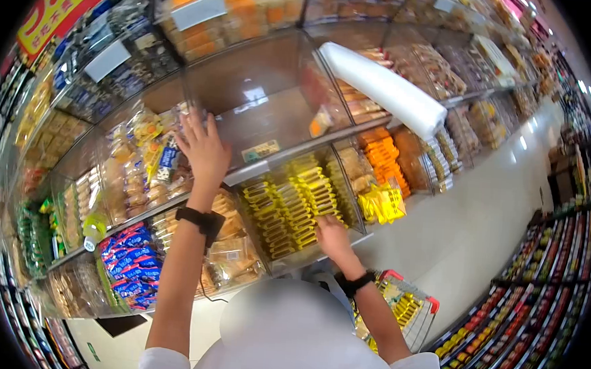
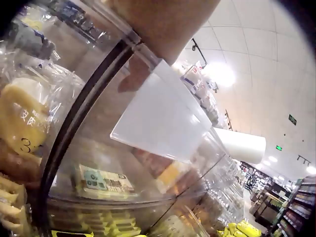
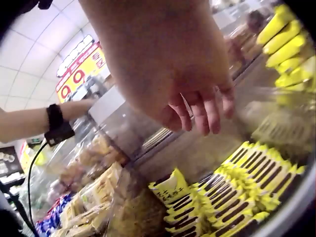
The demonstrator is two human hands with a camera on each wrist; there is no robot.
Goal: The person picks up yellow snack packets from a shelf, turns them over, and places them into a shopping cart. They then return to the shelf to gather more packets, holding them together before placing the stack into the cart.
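Note:
My left hand (image 1: 204, 146) is spread flat with fingers apart at the clear divider beside a bin of bagged snacks (image 1: 145, 155). In the left wrist view, a white card (image 2: 160, 116) hides most of that hand. The right hand (image 1: 333, 237) hangs over the front bin of yellow snack packets (image 1: 286, 207), its fingers (image 3: 200, 116) loosely bent and holding nothing. Those packets lie in rows, and one packet (image 3: 170, 187) stands out at the left end in the right wrist view.
A big roll of plastic bags (image 1: 382, 88) lies across the right-hand bins. Blue packets (image 1: 132, 262) fill a front bin at left. A shopping cart (image 1: 406, 306) holding yellow packets stands by my right arm. Orange packets (image 1: 385, 156) sit right of the yellow bin.

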